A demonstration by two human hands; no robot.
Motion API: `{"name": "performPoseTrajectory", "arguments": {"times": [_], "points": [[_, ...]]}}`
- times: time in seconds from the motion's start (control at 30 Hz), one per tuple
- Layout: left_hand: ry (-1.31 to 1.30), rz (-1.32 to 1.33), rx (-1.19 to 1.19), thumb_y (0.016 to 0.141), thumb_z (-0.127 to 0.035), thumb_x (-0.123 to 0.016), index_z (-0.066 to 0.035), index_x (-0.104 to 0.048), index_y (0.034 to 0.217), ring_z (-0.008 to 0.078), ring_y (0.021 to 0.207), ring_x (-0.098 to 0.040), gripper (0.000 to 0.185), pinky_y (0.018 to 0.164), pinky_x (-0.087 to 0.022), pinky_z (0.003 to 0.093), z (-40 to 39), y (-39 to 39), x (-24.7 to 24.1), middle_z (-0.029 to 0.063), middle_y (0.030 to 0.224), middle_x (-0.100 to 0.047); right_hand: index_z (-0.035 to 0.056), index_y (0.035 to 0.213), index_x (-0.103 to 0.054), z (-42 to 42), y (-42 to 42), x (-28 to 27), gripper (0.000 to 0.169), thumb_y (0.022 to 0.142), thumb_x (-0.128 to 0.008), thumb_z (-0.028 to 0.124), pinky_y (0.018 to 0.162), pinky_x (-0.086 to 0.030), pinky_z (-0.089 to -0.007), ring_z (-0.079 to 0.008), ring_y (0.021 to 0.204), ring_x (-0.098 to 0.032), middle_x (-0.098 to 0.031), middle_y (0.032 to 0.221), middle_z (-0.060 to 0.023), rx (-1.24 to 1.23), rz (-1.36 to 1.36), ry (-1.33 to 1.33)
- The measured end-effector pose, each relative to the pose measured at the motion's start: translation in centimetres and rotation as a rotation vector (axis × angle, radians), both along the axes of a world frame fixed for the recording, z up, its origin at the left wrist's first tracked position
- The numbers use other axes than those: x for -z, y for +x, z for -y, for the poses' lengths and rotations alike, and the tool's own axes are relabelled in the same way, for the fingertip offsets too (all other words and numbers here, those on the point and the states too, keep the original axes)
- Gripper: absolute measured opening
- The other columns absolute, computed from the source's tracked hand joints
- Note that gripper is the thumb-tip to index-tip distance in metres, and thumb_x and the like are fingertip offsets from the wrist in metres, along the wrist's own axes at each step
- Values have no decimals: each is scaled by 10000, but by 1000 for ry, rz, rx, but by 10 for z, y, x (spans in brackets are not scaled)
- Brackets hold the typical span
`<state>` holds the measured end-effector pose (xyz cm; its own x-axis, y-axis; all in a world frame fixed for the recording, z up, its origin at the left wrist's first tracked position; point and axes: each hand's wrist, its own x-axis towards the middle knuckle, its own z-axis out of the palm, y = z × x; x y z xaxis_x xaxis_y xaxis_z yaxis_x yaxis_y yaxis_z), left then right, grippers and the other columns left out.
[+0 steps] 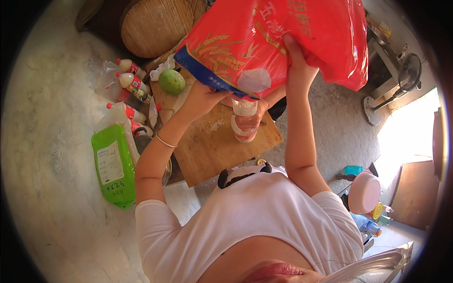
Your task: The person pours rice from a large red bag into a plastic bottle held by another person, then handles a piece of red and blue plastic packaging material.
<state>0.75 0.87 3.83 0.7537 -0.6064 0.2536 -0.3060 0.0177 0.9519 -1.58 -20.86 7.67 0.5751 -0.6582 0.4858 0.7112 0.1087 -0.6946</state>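
Note:
A large red plastic rice bag (pixel 230 46) with a blue lower edge is lifted and tilted over a wooden board (pixel 219 148). My left hand (pixel 205 99) grips its lower edge, near the bag's low corner. Higher up, my right hand (pixel 299 63) presses into the bag's side with the thumb on top. Directly beneath the low corner is a clear plastic funnel-like piece (pixel 245 107) above a plastic bottle (pixel 244 133) with whitish contents. Another person's hand (pixel 249 120) holds the bottle around its neck. Scattered white grains (pixel 214 124) lie on the board.
A green mango-like fruit (pixel 171 82) rests on the board's far part. Filled bottles with red caps (pixel 133 82) stand or lie at the left, by a green rice bag (pixel 115 166). Round wooden lids (pixel 157 28) are behind. A fan (pixel 408 72) and pink basin (pixel 364 192) are at the right.

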Motion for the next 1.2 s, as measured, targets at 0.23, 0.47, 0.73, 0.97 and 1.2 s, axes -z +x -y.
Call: {"name": "performPoseTrajectory", "arguments": {"times": [0.23, 0.47, 0.73, 0.97, 1.2], "points": [[7, 20, 42, 821, 5, -645, 14, -585, 1043, 103, 821, -628, 230, 675, -527, 257, -4, 3, 3, 41, 934, -654, -20, 1028, -607, -5, -2, 1, 437, 705, -807, 196, 777, -495, -281, -155, 896, -596, -639, 1002, -80, -5, -54, -23], [-10, -30, -7, 813, 18, -641, 19, -593, 1027, 116, 812, -641, 220, 659, -523, 250, 0, -3, -4, 52, 920, -658, -32, 1058, -601, 6, 0, 8, 467, 697, -806, 182, 814, -493, -298, -171, 930, -594, -636, 1025, -87, -202, -132, 48], [-29, 55, -45, 781, 43, -641, 13, -572, 1091, 138, 930, -623, 319, 747, -523, 277, -2, 1, -3, 63, 1026, -641, 26, 1142, -575, 25, -31, 3, 567, 653, -822, 176, 885, -476, -318, -191, 1023, -581, -622, 1114, -78, -560, -439, -444], [-35, 137, -66, 765, 71, -624, 18, -564, 1096, 156, 924, -626, 340, 765, -527, 299, -2, 6, 4, 71, 1047, -634, 14, 1079, -601, 19, -28, 4, 471, 666, -808, 103, 829, -506, -299, -157, 955, -606, -648, 1042, -69, -561, -599, -365], [-58, -61, -10, 795, 52, -636, 33, -584, 1036, 121, 914, -617, 248, 729, -532, 253, -2, 0, -1, 73, 1022, -638, -2, 1063, -603, 7, -19, 14, 444, 671, -804, 53, 813, -518, -309, -158, 933, -610, -646, 1031, -70, -368, -512, -222]]}}
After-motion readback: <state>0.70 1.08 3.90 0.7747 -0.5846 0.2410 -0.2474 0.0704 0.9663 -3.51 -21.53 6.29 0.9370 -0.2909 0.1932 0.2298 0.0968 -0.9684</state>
